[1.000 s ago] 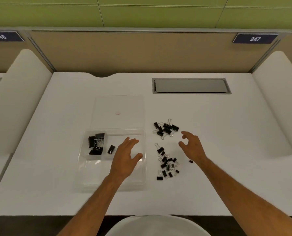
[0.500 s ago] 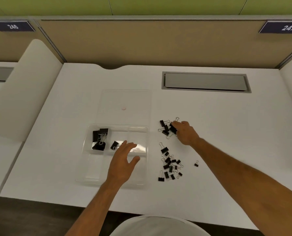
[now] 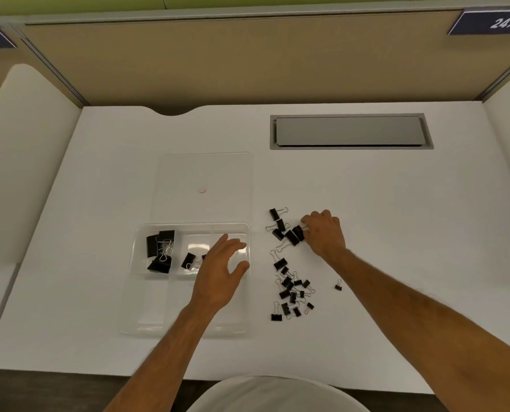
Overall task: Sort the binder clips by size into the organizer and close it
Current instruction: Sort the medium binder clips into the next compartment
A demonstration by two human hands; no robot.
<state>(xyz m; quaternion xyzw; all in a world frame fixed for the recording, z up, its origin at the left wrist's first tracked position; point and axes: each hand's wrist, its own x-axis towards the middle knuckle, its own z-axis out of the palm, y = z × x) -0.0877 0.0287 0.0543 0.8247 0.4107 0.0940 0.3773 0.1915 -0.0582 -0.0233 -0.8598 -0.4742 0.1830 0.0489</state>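
A clear plastic organizer (image 3: 134, 292) lies on the white desk, its flat lid (image 3: 206, 173) open behind it. Large black binder clips (image 3: 158, 248) fill its back left compartment and a medium clip (image 3: 188, 260) lies in the back middle one. My left hand (image 3: 221, 272) hovers over the organizer with fingers spread, holding nothing. To the right sits a group of medium clips (image 3: 280, 228). My right hand (image 3: 325, 233) curls at that group's right end, its fingertips pinching a medium clip (image 3: 297, 233). Several small clips (image 3: 290, 289) lie nearer me.
One small clip (image 3: 338, 285) lies alone right of the small pile. A grey cable hatch (image 3: 350, 131) is set into the desk at the back right. Tan partitions (image 3: 247, 60) and white side dividers (image 3: 24, 162) enclose the desk.
My right hand reached forward from beside the small clips to the medium group and closed its fingers on a clip. My left hand stayed over the organizer. The camera tilted down.
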